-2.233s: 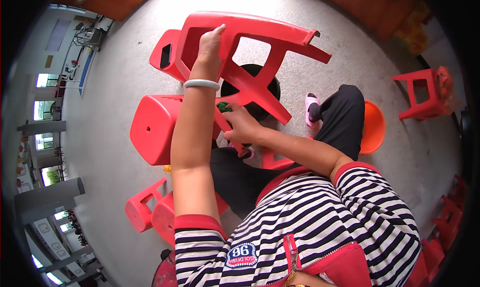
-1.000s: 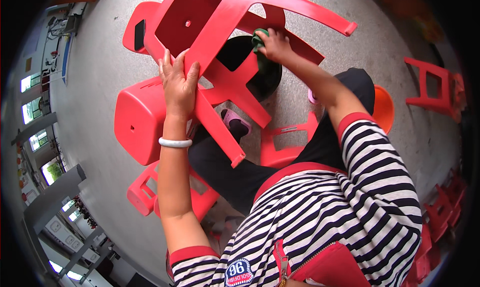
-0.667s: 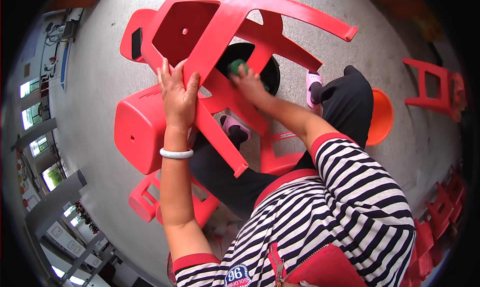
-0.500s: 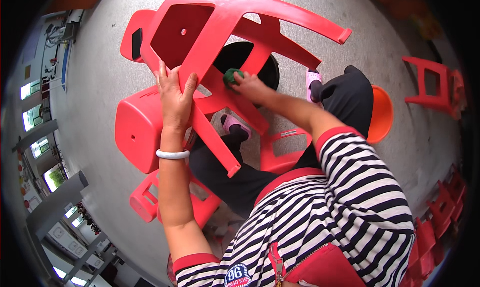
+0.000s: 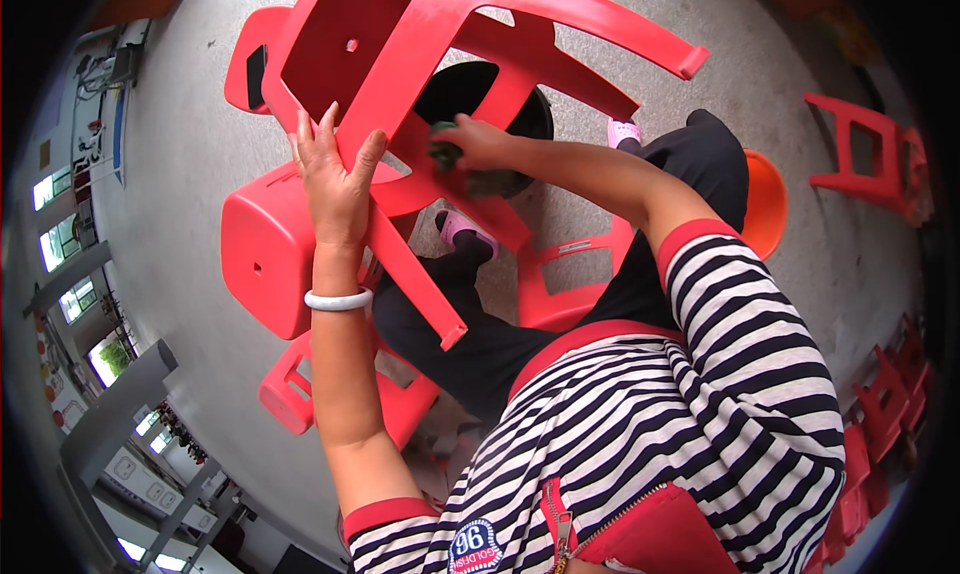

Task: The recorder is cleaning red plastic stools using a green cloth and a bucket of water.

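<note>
A red plastic stool is tipped on its side in front of me, its legs pointing right and toward me. My left hand grips it where a leg meets the seat, with the thumb apart from the fingers. My right hand is closed around a green scouring pad, partly hidden by the fingers and blurred. It is held against the inner side of the stool's legs. Under the stool stands a black tub, partly covered by the legs.
More red stools stand close by: one at left, one nearer me, another between my legs. An orange basin is beside my right leg. Another stool lies far right, with a row of red stools at lower right.
The right hand and the scouring pad have moved left along the stool's inner side. The held stool has shifted slightly up and left in view, with the left hand still on it.
</note>
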`<state>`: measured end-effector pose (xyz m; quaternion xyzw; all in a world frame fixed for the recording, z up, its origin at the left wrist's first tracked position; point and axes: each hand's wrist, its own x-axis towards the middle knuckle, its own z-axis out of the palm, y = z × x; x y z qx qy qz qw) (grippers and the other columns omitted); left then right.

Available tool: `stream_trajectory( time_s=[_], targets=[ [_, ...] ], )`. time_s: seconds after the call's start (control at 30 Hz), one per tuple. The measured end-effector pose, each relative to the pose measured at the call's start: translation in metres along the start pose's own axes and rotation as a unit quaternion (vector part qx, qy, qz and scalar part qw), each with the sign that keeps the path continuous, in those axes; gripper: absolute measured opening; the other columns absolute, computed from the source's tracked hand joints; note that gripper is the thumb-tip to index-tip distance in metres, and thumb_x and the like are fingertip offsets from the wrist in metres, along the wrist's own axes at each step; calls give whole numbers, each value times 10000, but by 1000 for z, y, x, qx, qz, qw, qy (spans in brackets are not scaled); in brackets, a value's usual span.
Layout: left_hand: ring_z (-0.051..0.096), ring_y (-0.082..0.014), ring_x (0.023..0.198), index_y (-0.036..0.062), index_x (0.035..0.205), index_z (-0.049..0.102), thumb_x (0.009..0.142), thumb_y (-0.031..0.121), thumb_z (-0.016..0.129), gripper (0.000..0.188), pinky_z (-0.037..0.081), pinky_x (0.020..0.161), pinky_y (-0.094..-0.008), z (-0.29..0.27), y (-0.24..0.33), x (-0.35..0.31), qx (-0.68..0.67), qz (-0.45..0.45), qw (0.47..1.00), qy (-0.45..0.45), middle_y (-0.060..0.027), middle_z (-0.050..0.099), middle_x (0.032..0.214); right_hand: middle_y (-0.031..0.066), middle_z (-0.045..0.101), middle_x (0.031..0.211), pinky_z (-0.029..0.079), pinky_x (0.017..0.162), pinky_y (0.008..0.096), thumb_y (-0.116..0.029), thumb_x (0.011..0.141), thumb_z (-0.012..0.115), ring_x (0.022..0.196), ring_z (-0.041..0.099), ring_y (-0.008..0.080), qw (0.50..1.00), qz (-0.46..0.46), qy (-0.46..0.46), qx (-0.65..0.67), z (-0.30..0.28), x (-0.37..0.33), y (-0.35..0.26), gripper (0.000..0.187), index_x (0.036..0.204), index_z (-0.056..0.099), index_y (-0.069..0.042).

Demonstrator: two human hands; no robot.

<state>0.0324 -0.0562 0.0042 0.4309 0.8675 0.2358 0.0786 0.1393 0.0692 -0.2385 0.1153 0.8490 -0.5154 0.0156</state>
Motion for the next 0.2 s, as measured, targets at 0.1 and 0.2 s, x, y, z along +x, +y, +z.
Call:
stream_trajectory(
  time_s=[0.1,0.2],
  targets=[
    [123,-434,1524,114,1467,489,924,649,573,767,140,1225,-516,-10,-6,-6,42,3,999,-20,-225,213,1636,255,526,1287,551,903,492,-221,716,761,1051,640,439,992,-60,115,-5,21,76,-32,694,1377,547,-213],
    [140,-453,1513,147,1460,507,837,706,642,847,164,1221,-526,7,7,13,23,20,999,-39,-217,223,1632,219,500,1446,569,909,441,-362,781,736,1100,633,468,989,-98,65,88,-7,163,12,840,1506,374,-144]
  ],
)
